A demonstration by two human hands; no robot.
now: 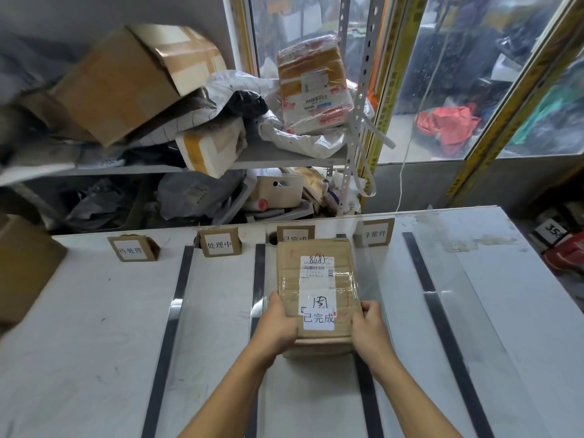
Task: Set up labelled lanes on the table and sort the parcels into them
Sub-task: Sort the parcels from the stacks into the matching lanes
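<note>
holding a brown cardboard parcel wrapped in clear tape (316,292), both hands work in the third lane from the left on the white worktop (94,327). left hand (278,327) clasps the parcel's near left edge, fingers curled round the side, thumb on top. right hand (368,330) clasps the near right edge the same way; each grip is closed on the parcel, not spread. whether the parcel's underside touches the worktop cannot be told; its near end looks slightly raised.

parcel top carries a white barcode shipping label (317,267) with handwritten digits, and nearer the hands a white sticker printed 已完成 (318,311).

black tape strips (172,311) run front to back and divide the worktop into lanes. four folded cardboard sign cards with white labels stand along the far edge: 待处理 card (132,248) leftmost, 处理中 card (219,242) next, 已完成 card (295,233) partly hidden behind the parcel, and a fourth card (376,232) with its first character cut off.

beyond the worktop, a grey metal shelf (284,153) holds boxes and plastic mail bags in a loose pile. a large brown box (22,270) sits at the worktop's left edge.
</note>
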